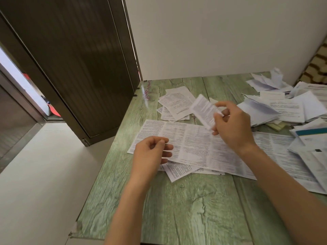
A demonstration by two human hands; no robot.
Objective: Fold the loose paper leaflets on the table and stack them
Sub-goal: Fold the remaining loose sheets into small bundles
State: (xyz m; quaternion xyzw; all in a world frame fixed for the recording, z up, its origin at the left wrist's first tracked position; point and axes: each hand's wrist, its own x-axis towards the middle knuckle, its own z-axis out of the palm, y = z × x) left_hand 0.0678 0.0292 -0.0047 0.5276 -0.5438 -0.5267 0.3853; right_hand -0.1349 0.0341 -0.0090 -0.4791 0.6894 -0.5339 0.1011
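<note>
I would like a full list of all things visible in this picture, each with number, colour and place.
table: one, green wood grain, beneath the papers
unfolded leaflet: one, white with print, flat at the table's middle
smaller leaflets: a few, white with print, partly under the unfolded leaflet's near edge
folded stack: several leaflets, white, beyond the unfolded leaflet
loose pile: many leaflets, white, table's right side
folded leaflet: one, white, held above the table's middle
door: one, dark brown, left of the table
wall: one, white, behind the table
left hand: one, over the unfolded leaflet, fingers loosely curled, empty
right hand: one, pinching the folded leaflet
</note>
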